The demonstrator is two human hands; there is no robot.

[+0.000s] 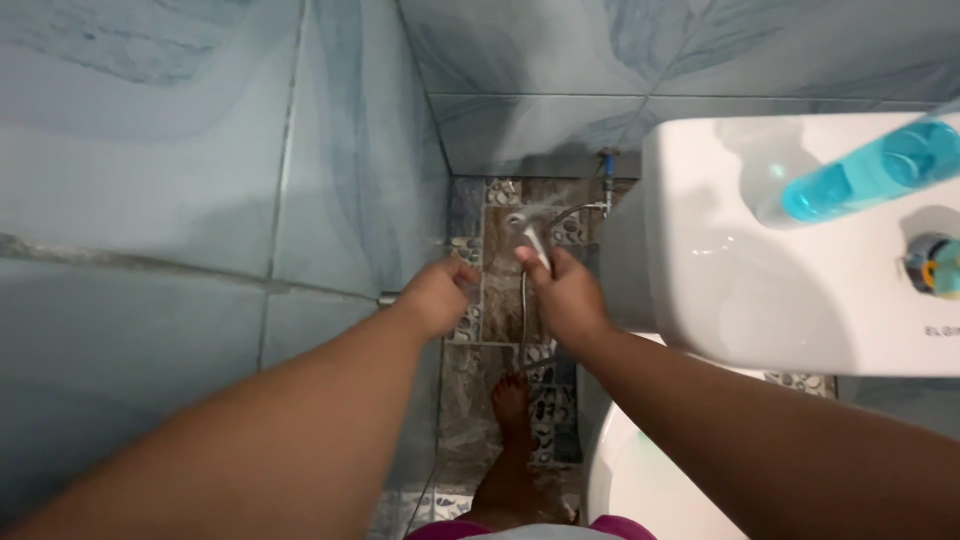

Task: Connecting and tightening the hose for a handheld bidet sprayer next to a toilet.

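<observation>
We see the right hand [566, 292] closed around a handheld sprayer [534, 241], its metal hose [523, 310] hanging down toward the pebble-patterned floor [500, 310]. The left hand [437, 293] is curled loosely just beside it, near the blue tiled wall [200, 200]; we cannot tell whether it grips anything. A bare foot [510, 400] stands on the floor below the hands. To the right, a blue bottle [870, 172] lies on the white toilet tank [740, 260].

Narrow floor gap between tiled wall [200, 200] and toilet tank [760, 250], hose [575, 212] across.
</observation>
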